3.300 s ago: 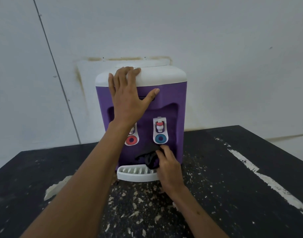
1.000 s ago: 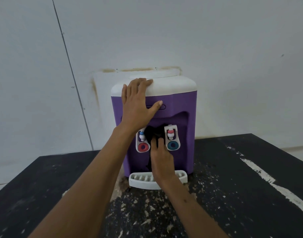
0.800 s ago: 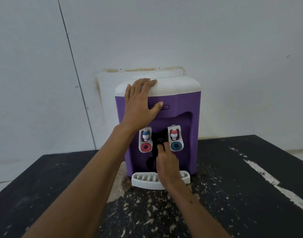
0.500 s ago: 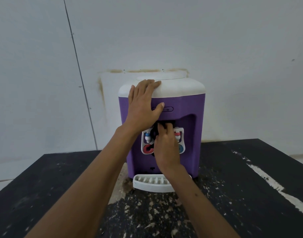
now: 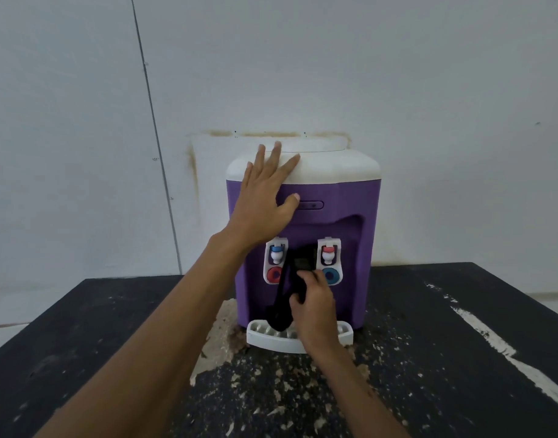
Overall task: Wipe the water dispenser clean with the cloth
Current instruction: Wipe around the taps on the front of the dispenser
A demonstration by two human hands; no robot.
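A purple water dispenser point(image 5: 344, 200) with a white top stands on a black table point(image 5: 445, 358), against the wall. My left hand point(image 5: 265, 197) lies flat on its upper front, fingers spread over the white top's edge. My right hand point(image 5: 314, 306) grips a black cloth point(image 5: 282, 306) and presses it into the recess between the two white taps. The cloth hangs down to the white drip tray point(image 5: 345, 335).
The table's black paint is worn, with pale chipped patches in front of the dispenser and a white streak point(image 5: 499, 349) on the right. A white wall point(image 5: 429, 74) rises close behind, with a vertical seam at the left.
My right hand has slid the cloth down from the top of the tap recess to its lower middle. My left hand has stayed on the top.
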